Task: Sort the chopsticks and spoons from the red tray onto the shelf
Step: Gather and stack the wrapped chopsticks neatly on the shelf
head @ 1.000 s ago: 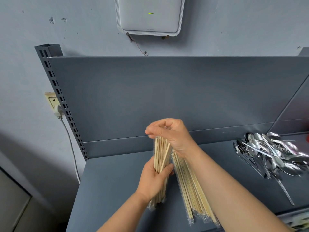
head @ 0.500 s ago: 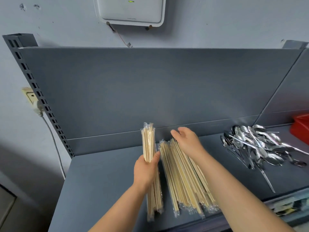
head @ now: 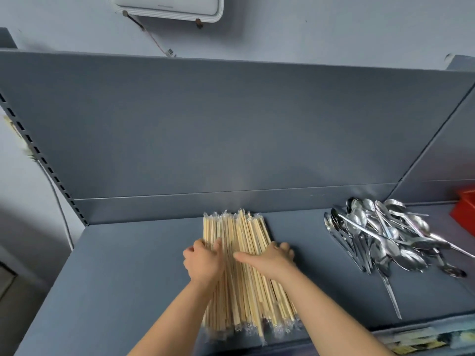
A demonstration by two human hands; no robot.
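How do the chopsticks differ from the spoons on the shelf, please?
The chopsticks are pale wood in clear wrappers, while the spoons are bare shiny metal. The chopsticks lie roughly parallel in a flat stack; the spoons are heaped crisscross. The left hand and right hand both touch the chopsticks, whereas nothing touches the spoons. Both lie on the grey shelf.
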